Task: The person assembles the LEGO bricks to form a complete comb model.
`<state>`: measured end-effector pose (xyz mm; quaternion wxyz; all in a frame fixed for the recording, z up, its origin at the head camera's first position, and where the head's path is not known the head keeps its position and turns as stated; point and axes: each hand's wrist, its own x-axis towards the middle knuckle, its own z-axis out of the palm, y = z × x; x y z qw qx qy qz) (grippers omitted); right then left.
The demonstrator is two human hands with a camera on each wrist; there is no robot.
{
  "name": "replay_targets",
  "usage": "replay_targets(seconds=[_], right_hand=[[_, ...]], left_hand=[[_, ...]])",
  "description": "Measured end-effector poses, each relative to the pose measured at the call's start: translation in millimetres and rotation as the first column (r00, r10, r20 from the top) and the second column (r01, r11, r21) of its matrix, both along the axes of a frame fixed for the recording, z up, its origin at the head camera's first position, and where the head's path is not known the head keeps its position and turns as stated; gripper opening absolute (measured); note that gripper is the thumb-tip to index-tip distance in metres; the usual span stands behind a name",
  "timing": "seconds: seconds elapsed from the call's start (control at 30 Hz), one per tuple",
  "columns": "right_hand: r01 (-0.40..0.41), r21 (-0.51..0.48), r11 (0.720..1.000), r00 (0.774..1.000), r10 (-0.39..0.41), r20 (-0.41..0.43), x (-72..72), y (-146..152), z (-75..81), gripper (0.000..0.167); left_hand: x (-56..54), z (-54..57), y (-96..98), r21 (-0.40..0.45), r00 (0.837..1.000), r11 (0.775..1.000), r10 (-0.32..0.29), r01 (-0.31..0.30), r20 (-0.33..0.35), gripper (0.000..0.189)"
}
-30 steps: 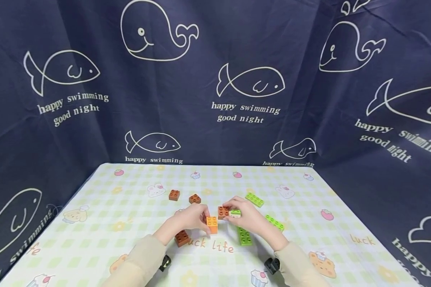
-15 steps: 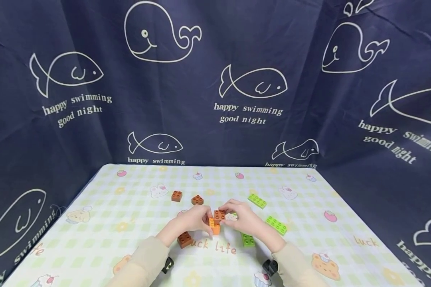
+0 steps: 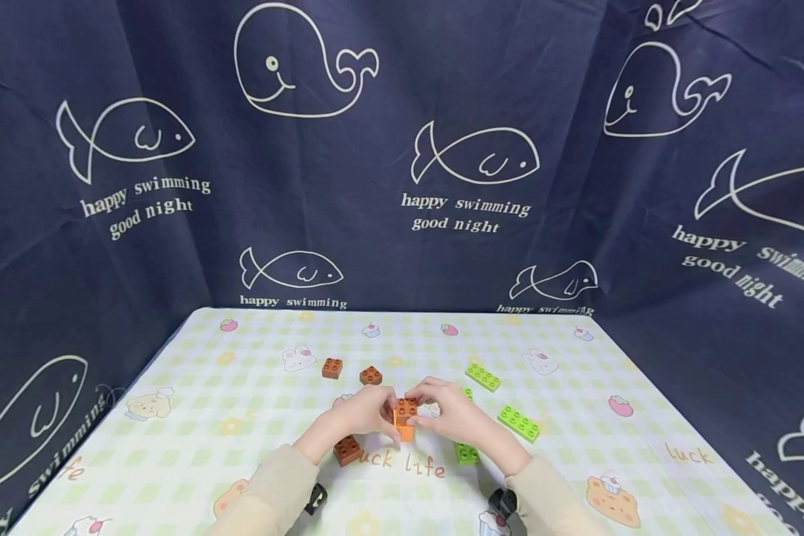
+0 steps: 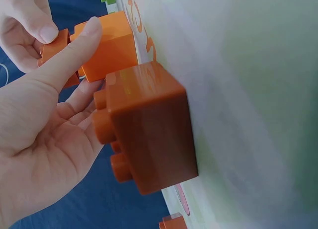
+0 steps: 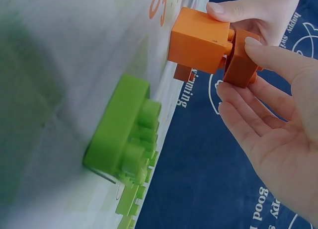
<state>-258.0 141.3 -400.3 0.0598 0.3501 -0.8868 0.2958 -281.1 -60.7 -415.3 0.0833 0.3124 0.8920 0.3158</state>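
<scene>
My left hand (image 3: 365,412) holds an orange building brick (image 3: 406,433) between thumb and fingers, near the tabletop. Directly above it, my right hand (image 3: 454,411) pinches a thinner brown building brick (image 3: 406,406) by its sides. In the right wrist view, orange studs show in a narrow gap between the orange brick (image 5: 198,40) and the brown brick (image 5: 242,60), which sits slightly tilted over them. Below my left wrist stands a larger brown brick (image 4: 151,127). A green brick (image 5: 121,129) lies close to my right hand.
Two more brown bricks, one squarish (image 3: 331,368) and one angled (image 3: 371,375), lie farther back on the patterned tablecloth (image 3: 241,387). Long green bricks lie on the right, one behind (image 3: 483,377) and one nearer (image 3: 519,423). A dark blue printed curtain (image 3: 375,171) surrounds the table.
My right hand has moved left, bringing the brown brick from beside the orange one to over its studs. My left hand keeps hold of the orange brick. The head view has shifted slightly.
</scene>
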Motion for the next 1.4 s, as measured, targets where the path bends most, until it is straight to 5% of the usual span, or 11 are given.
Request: replay_targets(seconds=[0.63, 1.4], right_hand=[[-0.019, 0.028, 0.999, 0.999, 0.018, 0.030, 0.6, -3, 2.1, 0.029], [-0.034, -0.001, 0.999, 0.999, 0.034, 0.019, -0.3, -5, 1.4, 0.027]], left_hand=[[-1.2, -2.4, 0.6, 0.019, 1.000, 1.000, -0.013, 0.013, -0.004, 0.038], [-3.8, -2.7, -9.2, 0.065, 0.997, 0.997, -0.044, 0.040, 0.069, 0.037]])
